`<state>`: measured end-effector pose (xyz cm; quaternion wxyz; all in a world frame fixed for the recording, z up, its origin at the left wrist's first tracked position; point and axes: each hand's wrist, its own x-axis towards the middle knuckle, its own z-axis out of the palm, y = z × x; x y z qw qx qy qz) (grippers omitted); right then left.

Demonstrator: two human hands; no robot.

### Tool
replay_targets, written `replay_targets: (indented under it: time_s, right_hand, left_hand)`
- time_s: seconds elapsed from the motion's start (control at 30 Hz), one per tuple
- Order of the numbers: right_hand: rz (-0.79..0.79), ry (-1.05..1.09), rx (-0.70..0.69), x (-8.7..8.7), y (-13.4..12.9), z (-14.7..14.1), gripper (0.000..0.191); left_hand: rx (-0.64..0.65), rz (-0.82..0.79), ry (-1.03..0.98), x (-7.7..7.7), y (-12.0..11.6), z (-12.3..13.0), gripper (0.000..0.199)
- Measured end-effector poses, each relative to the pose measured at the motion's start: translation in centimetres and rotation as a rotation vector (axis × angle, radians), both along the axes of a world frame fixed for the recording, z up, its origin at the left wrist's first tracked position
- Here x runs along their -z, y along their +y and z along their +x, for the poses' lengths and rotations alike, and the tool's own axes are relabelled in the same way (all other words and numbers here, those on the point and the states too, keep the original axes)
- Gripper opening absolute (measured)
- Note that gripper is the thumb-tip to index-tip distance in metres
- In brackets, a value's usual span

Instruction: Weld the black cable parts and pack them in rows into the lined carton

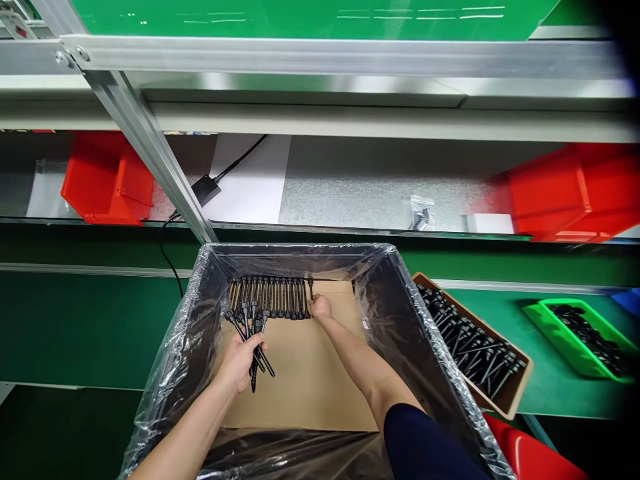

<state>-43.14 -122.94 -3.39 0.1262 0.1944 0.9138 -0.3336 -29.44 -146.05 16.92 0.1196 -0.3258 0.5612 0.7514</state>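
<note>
My left hand (245, 357) is closed around a bunch of black bolt-like rods (253, 320) with thick heads, fanned out above the cardboard sheet (300, 393). Farther in, my right hand (321, 307) pinches the lower end of a single black rod (311, 288), which lies at the right end of a row. That row of black rods (270, 298) lies side by side on the cardboard, heads toward the far wall. Around both hands stands a deep dark bin (395, 320) lined with clear plastic film.
Right of the bin, a cardboard box (520, 393) holds many loose rods, and a green tray (545, 320) holds small black parts. Red bins (107, 180) stand on the shelf, with a black adapter (205, 191) and a small plastic bag (423, 213). A metal post (150, 140) rises behind.
</note>
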Motion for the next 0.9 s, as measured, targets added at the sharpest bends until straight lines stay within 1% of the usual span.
replay_targets:
  time_s: [0.1, 0.2, 0.3, 0.37, 0.43, 0.47, 0.5, 0.53, 0.57, 0.63, 0.67, 0.7, 0.73, 0.8, 0.87, 0.9]
  right_hand:
    - [0.039, -0.007, -0.039, 0.1, -0.5, 0.0, 0.018]
    - [0.065, -0.006, -0.084, -0.3, -0.6, 0.1, 0.023]
    - [0.092, -0.003, -0.104, -1.3, -0.4, 0.2, 0.029]
    - [0.115, 0.021, -0.083, -2.2, -0.3, 0.4, 0.031]
    - [0.077, 0.080, -0.046, -3.3, -0.5, 1.0, 0.032]
    - [0.001, 0.111, -0.035, -4.0, -0.8, 1.6, 0.031]
    - [-0.121, 0.129, -0.036, -4.8, -1.3, 2.3, 0.029]
    - [-0.285, 0.121, -0.059, -5.6, -1.9, 3.2, 0.027]
    - [-0.476, 0.084, -0.105, -6.6, -2.6, 4.3, 0.027]
    - [-0.860, -0.066, -0.250, -8.7, -4.3, 6.9, 0.035]
    - [-1.013, -0.144, -0.325, -9.8, -5.2, 8.2, 0.040]
    - [-1.127, -0.196, -0.375, -10.9, -6.1, 9.5, 0.043]
    - [-1.201, -0.217, -0.388, -11.9, -6.9, 10.6, 0.045]
    - [-1.257, -0.181, -0.269, -13.6, -8.4, 12.3, 0.045]
    - [-1.283, -0.151, -0.128, -14.7, -9.2, 13.1, 0.043]
    - [-1.309, -0.158, -0.084, -15.0, -9.3, 13.2, 0.042]
  left_hand:
    - [0.007, 0.009, 0.008, 0.0, 0.0, 0.0, 0.039]
    - [0.022, 0.023, 0.016, 0.1, 0.0, 0.0, 0.040]
    - [0.037, 0.025, 0.032, 0.2, 0.0, 0.1, 0.040]
    - [0.048, 0.026, 0.040, 0.3, 0.0, 0.1, 0.040]
    - [0.059, 0.034, 0.047, 0.6, 0.0, 0.2, 0.041]
    - [0.062, 0.040, 0.050, 0.7, 0.0, 0.2, 0.042]
    - [0.064, 0.043, 0.054, 0.8, 0.0, 0.2, 0.042]
    - [0.068, 0.045, 0.058, 0.9, 0.0, 0.2, 0.042]
    - [0.073, 0.045, 0.061, 0.9, 0.0, 0.3, 0.043]
    - [0.085, 0.036, 0.065, 1.0, 0.1, 0.3, 0.042]
    - [0.096, 0.031, 0.071, 1.0, 0.1, 0.4, 0.042]
    - [0.108, 0.029, 0.079, 0.9, 0.2, 0.4, 0.043]
    - [0.122, 0.029, 0.085, 0.9, 0.2, 0.5, 0.044]
    - [0.141, 0.033, 0.090, 0.8, 0.3, 0.6, 0.046]
    - [0.160, 0.040, 0.091, 0.8, 0.3, 0.7, 0.047]
    - [0.169, 0.043, 0.097, 0.8, 0.3, 0.7, 0.046]
